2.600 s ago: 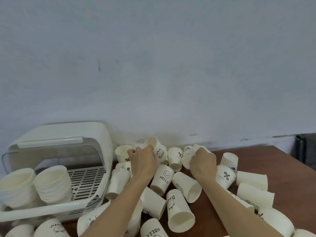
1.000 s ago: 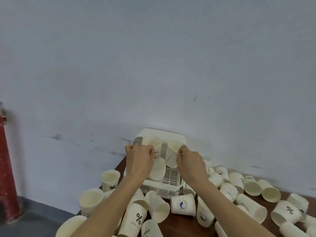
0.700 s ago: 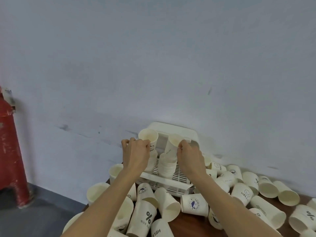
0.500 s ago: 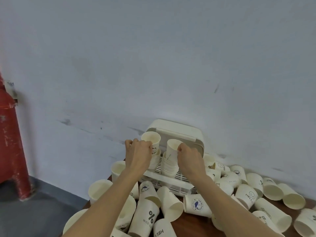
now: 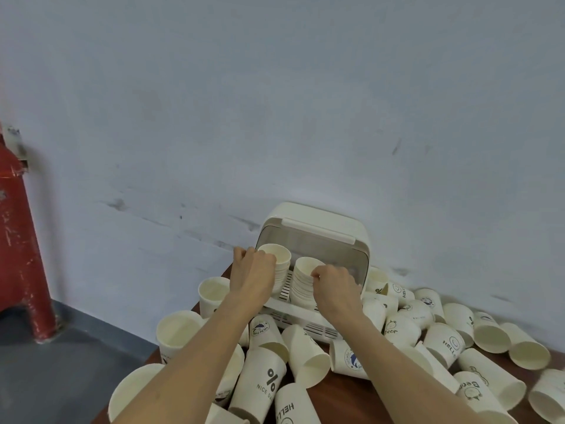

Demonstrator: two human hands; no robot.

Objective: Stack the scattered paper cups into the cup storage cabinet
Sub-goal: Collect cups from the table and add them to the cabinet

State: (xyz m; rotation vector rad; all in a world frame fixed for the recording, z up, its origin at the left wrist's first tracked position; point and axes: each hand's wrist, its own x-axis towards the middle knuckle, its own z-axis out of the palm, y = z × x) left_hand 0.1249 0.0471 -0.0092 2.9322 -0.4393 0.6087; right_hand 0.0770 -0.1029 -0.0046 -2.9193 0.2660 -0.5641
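Note:
The white cup storage cabinet (image 5: 318,223) stands against the wall with its clear lid raised. Two stacks of paper cups stand on its rack. My left hand (image 5: 252,275) grips the top cup of the left stack (image 5: 276,255). The fingers of my right hand (image 5: 334,286) pinch the rim of the top cup on the right stack (image 5: 302,272). Both top cups sit low in their stacks. Several loose cups (image 5: 264,381) lie scattered on the brown table (image 5: 345,399) in front of and to the right of the cabinet.
A red post (image 5: 18,240) stands on the grey floor at the far left. The table's left edge runs just beside the upright cups (image 5: 214,293) at the left. A grey wall rises right behind the cabinet.
Both hands carried a cup from the table's right side to the cabinet and lowered each one onto a stack. The cups now sit deeper in the stacks than half a second ago.

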